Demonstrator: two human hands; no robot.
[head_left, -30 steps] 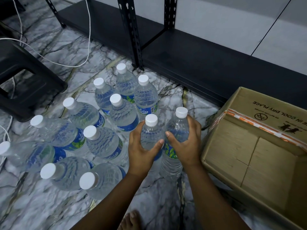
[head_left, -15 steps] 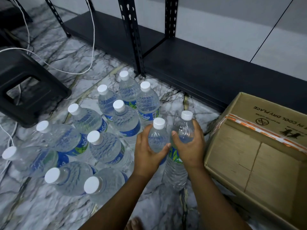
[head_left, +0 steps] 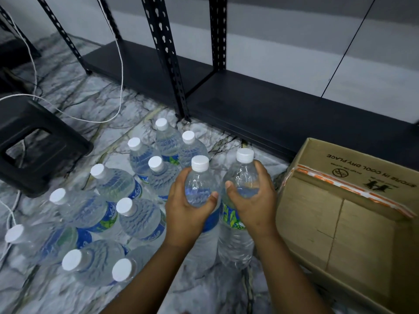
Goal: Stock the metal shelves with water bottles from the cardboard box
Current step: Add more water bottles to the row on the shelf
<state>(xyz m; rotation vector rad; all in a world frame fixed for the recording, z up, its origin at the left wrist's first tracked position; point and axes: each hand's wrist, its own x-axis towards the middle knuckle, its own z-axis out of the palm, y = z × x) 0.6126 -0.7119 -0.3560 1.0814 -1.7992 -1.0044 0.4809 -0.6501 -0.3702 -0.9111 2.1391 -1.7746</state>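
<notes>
Two bare hands, one bottle each. Largest first: black metal shelving (head_left: 283, 109), bottom shelf low to the marble-pattern floor (head_left: 74, 91), runs across beyond both hands; slotted uprights rise ahead of the left hand. Open cardboard box (head_left: 340, 223) just right of the right hand, brown, orange tape on a flap, printed "STORE IN COOL DRY PLACE" upside down; inside shows only cardboard. Black plastic stool (head_left: 36, 146) far left of the left hand, white cord (head_left: 90, 120) trailing on the floor past it.

Cluster of water bottles (head_left: 102, 211) stands on the floor left of and ahead of the left hand: clear plastic, ribbed, white screw caps, blue-green labels, roughly ten, packed close, some touching.

Left hand (head_left: 186, 209) wraps the upper body of the left-held bottle (head_left: 199, 184), thumb across the front, fingers round the far side. Right hand (head_left: 254, 200) grips the right-held bottle (head_left: 243, 177) the same way at the shoulder, thumb in front. Both bottles upright, clear, white caps above the fingers, blue-green labels below the palms, side by side and nearly touching. Cannot tell if their bases touch the floor. Both are between the cluster and the box, short of the shelf.
</notes>
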